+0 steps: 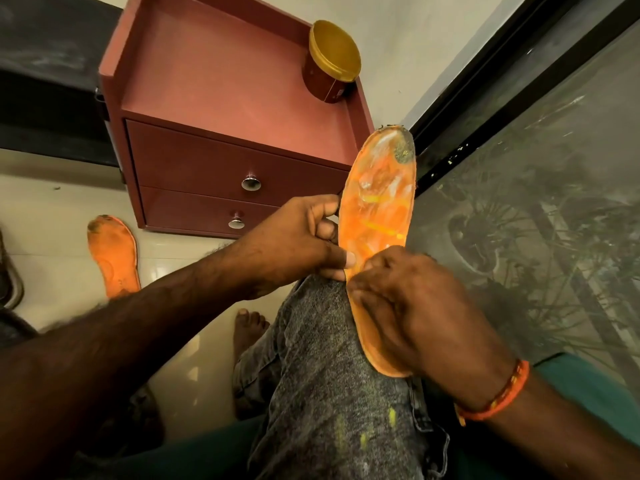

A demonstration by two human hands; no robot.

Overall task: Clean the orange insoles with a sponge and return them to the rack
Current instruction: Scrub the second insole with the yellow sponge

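We see both of our forearms bare, with no sleeves reaching into view. Around the wrist of our right hand (408, 306) sits a braided orange thread bracelet (498, 393), flecked with darker strands, a short loose end hanging at its lower edge. Our left hand (294, 244) wears nothing. Our legs are in dark grey acid-washed jeans (329, 375), mottled and speckled, with a few yellow smears low on the thigh and a stitched seam along the side. Our foot (247, 329) is bare.

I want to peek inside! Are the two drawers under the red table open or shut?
Shut. Both drawers, the upper drawer and the lower drawer, sit flush with the cabinet front, showing no gap.
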